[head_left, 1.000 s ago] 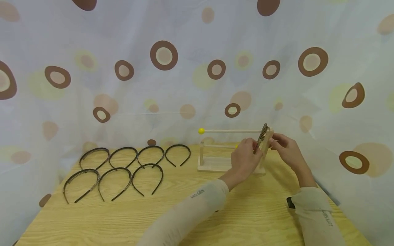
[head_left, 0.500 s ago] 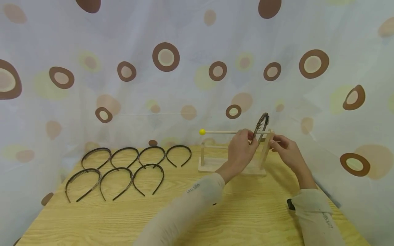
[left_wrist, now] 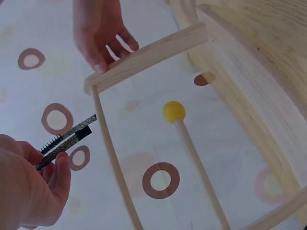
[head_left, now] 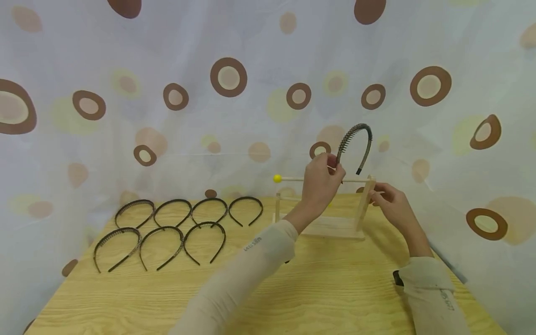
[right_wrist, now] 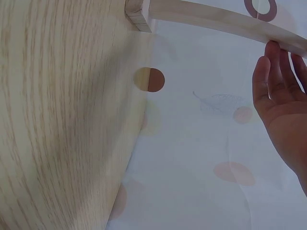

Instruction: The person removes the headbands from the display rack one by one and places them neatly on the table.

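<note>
My left hand (head_left: pixel 320 184) pinches one end of a dark toothed headband (head_left: pixel 370 142) and holds it upright, arch uppermost. The headband is just above the upper rod (head_left: pixel 293 178) of a wooden stand (head_left: pixel 363 204). In the left wrist view, both ends of the headband (left_wrist: pixel 67 142) lie beside the rod, apart from it. At the stand's right upright, the fingertips of my right hand (head_left: pixel 391 202) touch the wood with relaxed fingers. The right wrist view shows these fingers (right_wrist: pixel 273 72) against the edge of the upright (right_wrist: pixel 216 17).
Several dark headbands (head_left: pixel 213 262) lie in two rows on the left of the wooden table (head_left: pixel 251 298). A yellow ball (head_left: pixel 277 178) caps the upper rod's left end, and another yellow ball (left_wrist: pixel 174 111) tips the lower rod. A patterned curtain (head_left: pixel 259 121) hangs behind.
My left hand has lifted the headband up from beside the right upright, off the upper rod, moving slightly left. My right hand stays at the upright.
</note>
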`<state>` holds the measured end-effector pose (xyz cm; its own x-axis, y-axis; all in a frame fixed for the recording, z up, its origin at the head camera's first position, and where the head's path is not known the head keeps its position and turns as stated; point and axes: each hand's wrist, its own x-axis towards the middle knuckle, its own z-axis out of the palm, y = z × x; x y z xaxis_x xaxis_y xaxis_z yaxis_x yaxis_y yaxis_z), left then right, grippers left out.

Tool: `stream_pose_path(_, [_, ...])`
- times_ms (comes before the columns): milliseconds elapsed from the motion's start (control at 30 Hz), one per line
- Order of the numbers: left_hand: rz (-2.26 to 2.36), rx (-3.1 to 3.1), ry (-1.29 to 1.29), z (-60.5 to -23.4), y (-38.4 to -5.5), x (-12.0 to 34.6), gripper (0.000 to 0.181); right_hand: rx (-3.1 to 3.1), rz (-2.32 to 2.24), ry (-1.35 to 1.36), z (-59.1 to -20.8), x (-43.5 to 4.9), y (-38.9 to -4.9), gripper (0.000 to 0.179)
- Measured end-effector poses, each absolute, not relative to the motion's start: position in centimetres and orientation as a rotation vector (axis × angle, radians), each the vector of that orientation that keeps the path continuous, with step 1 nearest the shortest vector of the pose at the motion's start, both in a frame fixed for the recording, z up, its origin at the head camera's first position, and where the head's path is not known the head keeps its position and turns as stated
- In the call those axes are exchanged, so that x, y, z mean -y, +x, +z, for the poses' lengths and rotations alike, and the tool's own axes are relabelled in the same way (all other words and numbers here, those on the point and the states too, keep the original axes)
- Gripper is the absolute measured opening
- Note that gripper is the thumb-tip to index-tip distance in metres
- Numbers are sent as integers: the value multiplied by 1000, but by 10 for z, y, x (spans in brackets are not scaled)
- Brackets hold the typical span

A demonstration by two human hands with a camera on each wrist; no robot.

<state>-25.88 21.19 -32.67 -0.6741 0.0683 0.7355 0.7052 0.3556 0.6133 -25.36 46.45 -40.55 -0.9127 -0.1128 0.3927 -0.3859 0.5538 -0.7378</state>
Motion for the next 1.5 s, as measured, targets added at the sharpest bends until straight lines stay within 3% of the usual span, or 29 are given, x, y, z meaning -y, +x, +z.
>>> stream_pose_path(500, [-1380,1862,-663,-307,-258,-121,11,2520,1293,372,-409,-451,-250,49])
stream_pose_path(800, [-1323,1898,-657,-314,-231,-48,12,2557,1198,329,-403,-452,-250,57])
stream_pose_path(1200, [-1432,2104,-477,-361,-199,34,16,2504,1224,341,-398,-451,-253,56])
stream_pose_path(1500, [-1330,2384,-384,-402,-197,66,16,2420,1309,226,-401,-455,-254,52])
